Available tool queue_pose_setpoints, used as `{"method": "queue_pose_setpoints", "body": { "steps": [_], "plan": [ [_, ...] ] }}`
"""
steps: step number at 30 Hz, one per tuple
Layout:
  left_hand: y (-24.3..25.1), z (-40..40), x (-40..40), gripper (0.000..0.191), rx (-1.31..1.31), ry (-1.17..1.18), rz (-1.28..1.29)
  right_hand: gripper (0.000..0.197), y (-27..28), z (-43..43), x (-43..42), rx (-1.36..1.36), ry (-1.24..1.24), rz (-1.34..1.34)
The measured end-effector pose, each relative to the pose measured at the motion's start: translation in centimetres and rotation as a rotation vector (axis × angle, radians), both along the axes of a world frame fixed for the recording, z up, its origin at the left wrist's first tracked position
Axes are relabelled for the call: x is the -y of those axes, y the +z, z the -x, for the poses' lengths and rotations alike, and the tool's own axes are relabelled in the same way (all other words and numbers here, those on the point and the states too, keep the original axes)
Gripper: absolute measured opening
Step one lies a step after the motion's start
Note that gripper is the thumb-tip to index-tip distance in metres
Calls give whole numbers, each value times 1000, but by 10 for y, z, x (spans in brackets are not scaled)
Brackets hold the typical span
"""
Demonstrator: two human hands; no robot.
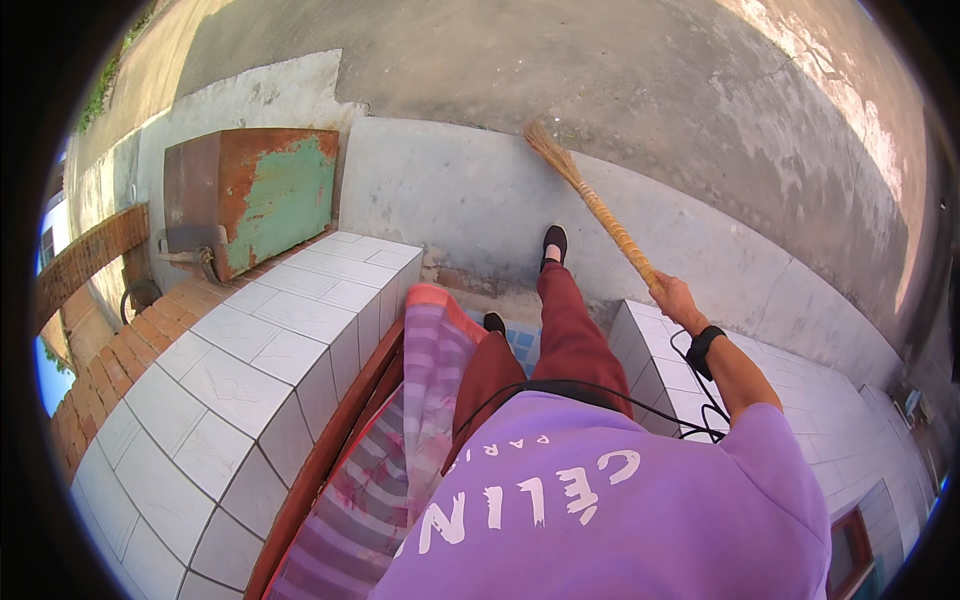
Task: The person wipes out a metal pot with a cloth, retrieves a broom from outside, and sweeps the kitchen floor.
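My right hand (pixel 676 301) grips the wrapped handle of a straw hand broom (pixel 606 223) near its end. The broom slants away to the upper left, and its bristle head (pixel 549 147) is over the outer edge of the pale concrete step (pixel 450 169). Whether the bristles touch the ground I cannot tell. On that wrist sits a black band (pixel 703 349), with a black cable (pixel 705 420) looping below it. My left hand is out of view. One shoe (pixel 554 241) is on the concrete step; the other (pixel 495 324) is by the blue-tiled threshold.
At left, a rusty green metal box (pixel 281 199) stands beside a white-tiled wall (pixel 300 292). A striped purple curtain (pixel 431 375) with a red edge hangs by my left leg. More white tile (pixel 757 375) lines the right. Beyond the step spreads a rough concrete yard (pixel 480 60).
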State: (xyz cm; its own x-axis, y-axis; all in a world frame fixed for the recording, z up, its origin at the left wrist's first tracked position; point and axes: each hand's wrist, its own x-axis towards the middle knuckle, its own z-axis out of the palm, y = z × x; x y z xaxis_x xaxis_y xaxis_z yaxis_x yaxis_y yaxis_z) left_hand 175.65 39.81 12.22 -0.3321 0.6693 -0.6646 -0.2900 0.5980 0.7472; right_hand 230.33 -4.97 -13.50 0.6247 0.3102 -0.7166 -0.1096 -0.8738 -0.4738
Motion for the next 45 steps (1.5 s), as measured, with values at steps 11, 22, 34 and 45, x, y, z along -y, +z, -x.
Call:
{"method": "queue_pose_setpoints", "body": {
  "steps": [11,22,34,45],
  "plan": [
    [-29,-30,-51,39,208,6,172,19,-13,-40,58,-182,-515,155],
    [-59,-42,-72,35,248,-47,229,11,-54,66,89,-378,-1570,5],
    [-61,-54,-43,26,111,106,234,12,-58,-11,-221,-799,-987,-74],
    [-103,-27,13,26,178,281,113,25,-38,-38,-408,-235,562,-300]
  ]
}}
